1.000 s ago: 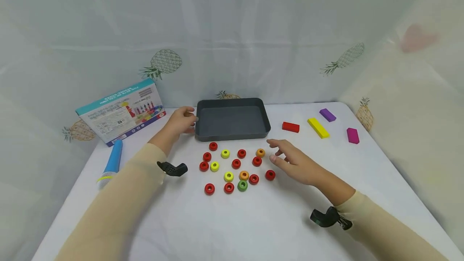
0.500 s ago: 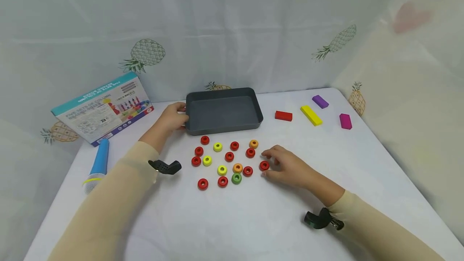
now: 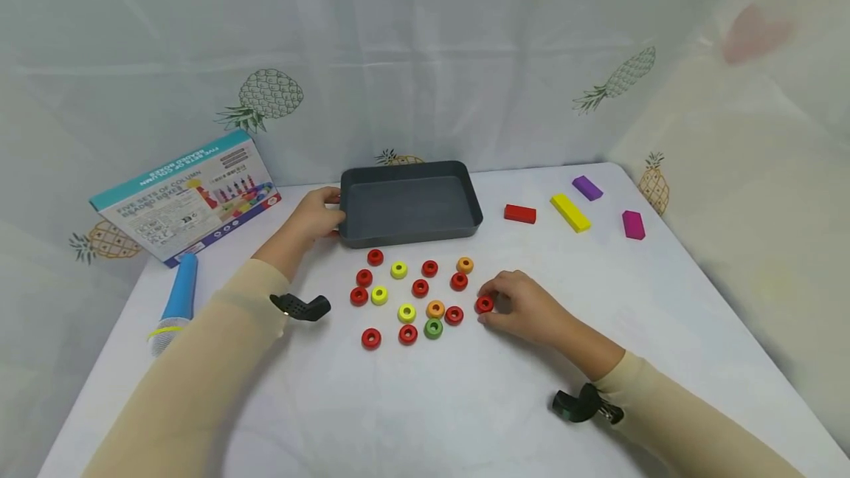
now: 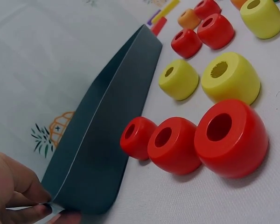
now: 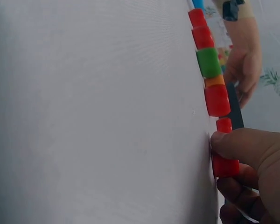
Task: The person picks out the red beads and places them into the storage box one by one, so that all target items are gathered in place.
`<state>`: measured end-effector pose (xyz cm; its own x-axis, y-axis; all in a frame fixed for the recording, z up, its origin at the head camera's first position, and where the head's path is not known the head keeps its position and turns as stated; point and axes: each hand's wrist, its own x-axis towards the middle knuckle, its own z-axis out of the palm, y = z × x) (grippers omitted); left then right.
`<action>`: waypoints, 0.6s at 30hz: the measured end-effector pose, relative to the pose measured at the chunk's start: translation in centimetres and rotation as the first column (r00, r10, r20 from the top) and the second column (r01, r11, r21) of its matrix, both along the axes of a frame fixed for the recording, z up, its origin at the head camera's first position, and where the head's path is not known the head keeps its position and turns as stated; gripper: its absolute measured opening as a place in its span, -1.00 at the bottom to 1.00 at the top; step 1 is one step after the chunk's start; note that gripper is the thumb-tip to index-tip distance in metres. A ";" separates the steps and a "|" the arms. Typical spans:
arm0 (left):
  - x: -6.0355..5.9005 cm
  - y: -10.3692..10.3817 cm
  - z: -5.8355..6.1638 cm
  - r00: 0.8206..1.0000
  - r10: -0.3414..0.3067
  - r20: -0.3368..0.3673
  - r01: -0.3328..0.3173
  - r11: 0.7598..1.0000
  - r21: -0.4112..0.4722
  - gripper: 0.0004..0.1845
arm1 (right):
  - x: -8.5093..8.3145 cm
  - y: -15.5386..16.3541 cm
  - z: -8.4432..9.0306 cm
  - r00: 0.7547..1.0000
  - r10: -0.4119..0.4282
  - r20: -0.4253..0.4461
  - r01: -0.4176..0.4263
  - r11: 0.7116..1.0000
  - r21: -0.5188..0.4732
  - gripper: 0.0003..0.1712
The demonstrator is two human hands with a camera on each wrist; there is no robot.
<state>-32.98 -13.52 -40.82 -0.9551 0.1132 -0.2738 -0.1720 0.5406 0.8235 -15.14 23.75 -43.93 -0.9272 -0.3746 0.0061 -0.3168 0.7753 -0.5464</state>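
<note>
My left hand (image 3: 312,215) pinches the left side of a dark grey rectangular tray (image 3: 412,206) at the back of the table. In the left wrist view its fingertips are at the tray's near corner. At the right end of a scatter of wooden beads, my right hand (image 3: 527,308) holds a red bead (image 3: 485,304) between thumb and fingers, low at the tabletop. Several other red beads (image 3: 371,338), a few yellow beads (image 4: 231,78), two orange beads (image 3: 435,308) and one green bead (image 3: 433,328) lie in front of the tray, holes facing up.
A printed toy box (image 3: 192,198) leans at the back left, with a blue toy microphone (image 3: 179,301) before it. To the tray's right lie a red block (image 3: 520,214), a yellow block (image 3: 570,213), a purple block (image 3: 587,187) and a magenta block (image 3: 634,225). A pineapple-print curtain (image 3: 425,57) hangs behind.
My right hand has come down and closed its fingers around the rightmost red bead. My left hand has taken hold of the tray's left edge. The head view has tilted down slightly.
</note>
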 end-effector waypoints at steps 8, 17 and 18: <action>0.8 -0.6 -0.8 0.999 -0.018 0.029 0.019 1.000 -0.013 -0.27 | 0.5 -0.4 -0.3 1.000 -0.024 0.007 0.024 1.000 -0.005 -0.64; 0.4 -0.1 -0.1 0.999 -0.031 -0.006 0.031 1.000 -0.001 -0.26 | -0.7 -0.2 2.7 0.997 -0.006 -0.071 0.009 1.000 0.030 -0.64; 0.3 0.0 0.0 1.000 -0.029 -0.012 0.029 1.000 0.003 -0.26 | -1.0 -0.1 3.0 0.996 -0.003 -0.087 0.006 0.999 0.036 -0.64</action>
<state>-32.68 -13.53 -40.81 -0.9547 0.1418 -0.2615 -0.1461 0.5424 0.8273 -16.12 23.65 -40.90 -0.9254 -0.3719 0.0735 -0.3585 0.7955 -0.4885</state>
